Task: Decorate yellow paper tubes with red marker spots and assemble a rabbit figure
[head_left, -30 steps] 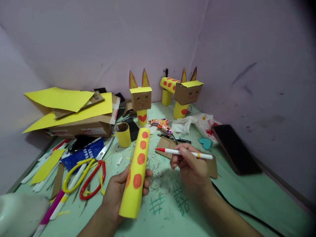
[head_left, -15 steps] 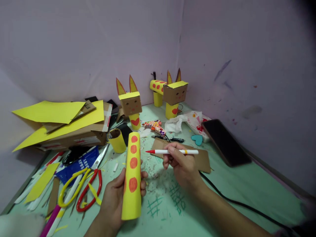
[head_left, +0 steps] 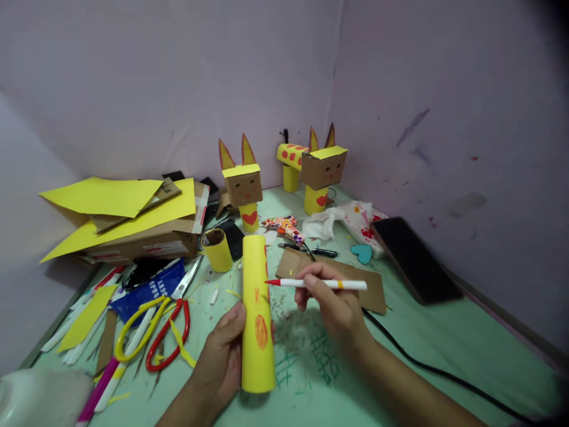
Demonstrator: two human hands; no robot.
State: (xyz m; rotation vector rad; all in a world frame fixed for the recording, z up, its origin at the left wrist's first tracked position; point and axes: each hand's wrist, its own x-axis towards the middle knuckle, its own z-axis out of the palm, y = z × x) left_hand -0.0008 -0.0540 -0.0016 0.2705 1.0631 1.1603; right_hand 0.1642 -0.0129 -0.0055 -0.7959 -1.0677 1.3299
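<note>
My left hand (head_left: 223, 356) is closed around a long yellow paper tube (head_left: 254, 267), which stands tilted away from me over the table. On the side facing me are one red-orange oval and a smaller, partial mark above it; more red spots show along its right edge. In my right hand (head_left: 331, 299) is a white marker (head_left: 326, 284) with a red tip, pinched between thumb and fingers. The tip points left, at the tube's right edge; whether it touches the paper I cannot tell.
Scissors (head_left: 180, 308) with red and yellow handles, markers and a yellow strip (head_left: 89, 317) lie at left, before yellow sheets on a cardboard box (head_left: 151, 240). Behind stand two box-headed figures (head_left: 243, 190). A glue gun (head_left: 284, 228), a phone (head_left: 415, 258) and a black cord (head_left: 427, 370) are also there.
The tube has been turned in my left hand, so its row of full red spots has moved to the right edge. The marker tip is now beside the tube. The view has shifted slightly.
</note>
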